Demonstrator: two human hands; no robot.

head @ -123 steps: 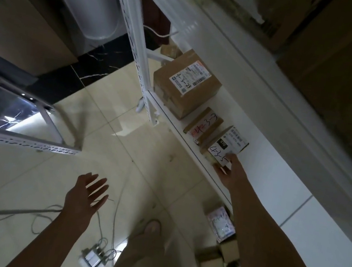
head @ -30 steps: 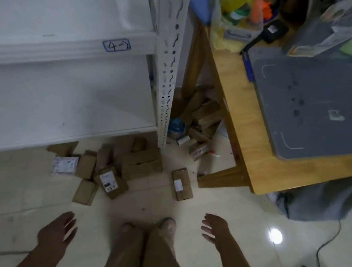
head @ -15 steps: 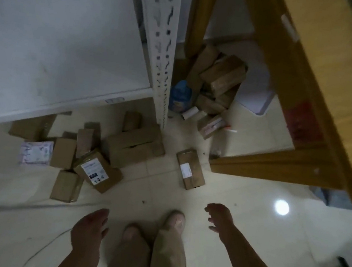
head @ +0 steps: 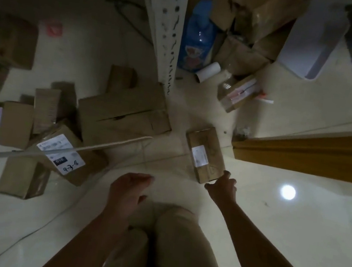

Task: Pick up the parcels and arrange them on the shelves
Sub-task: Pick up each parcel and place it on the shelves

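A small brown parcel (head: 205, 153) with a white label lies on the tiled floor just ahead of my knees. My right hand (head: 221, 187) reaches down to its near end, thumb and fingers spread and touching the near corner; the parcel still rests flat on the floor. My left hand (head: 129, 188) hovers lower and to the left, fingers loosely curled and holding nothing. A heap of parcels lies at the left, among them a labelled box marked "4-3-B" (head: 61, 153) and a large flat carton (head: 123, 114).
The white perforated shelf upright (head: 164, 30) stands behind the parcels. A blue bottle (head: 198, 34), a paper roll (head: 208, 71) and more boxes (head: 250, 19) sit beyond it. A wooden table leg (head: 308, 152) runs along the right. A white cable (head: 112, 144) crosses the heap.
I have bent down much closer to the floor. My right hand has moved forward onto the near end of the small labelled parcel, and my left hand has come forward too.
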